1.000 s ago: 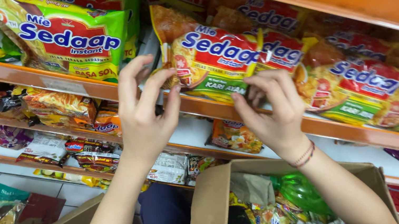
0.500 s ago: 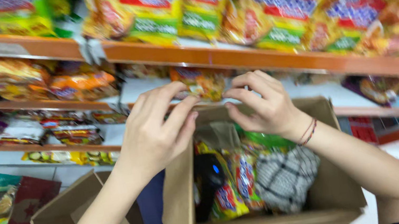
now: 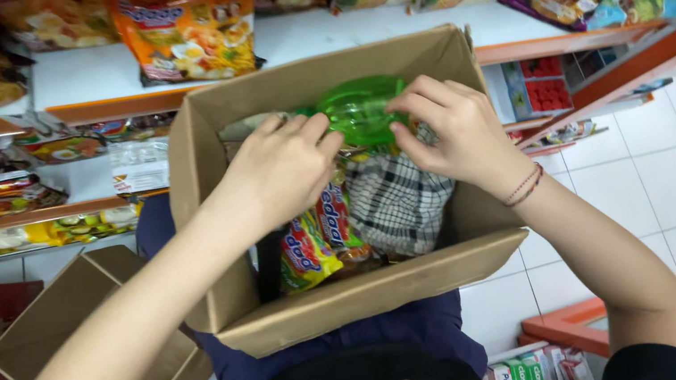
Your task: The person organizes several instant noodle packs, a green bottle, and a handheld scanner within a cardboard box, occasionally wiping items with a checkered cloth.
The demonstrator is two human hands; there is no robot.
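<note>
Inside the open brown cardboard box [image 3: 346, 297] held against the person's lap, head view: both hands have come down from the noodle shelf since a second ago. The left hand [image 3: 280, 167] and right hand [image 3: 455, 131] are each closed on the green translucent plastic lid-shaped item [image 3: 360, 110] lying at the box's far end, above the yellow-red instant noodle packets [image 3: 315, 243] and a checked black-and-white cloth [image 3: 394, 204]. Work has shifted from shelf to box.
</note>
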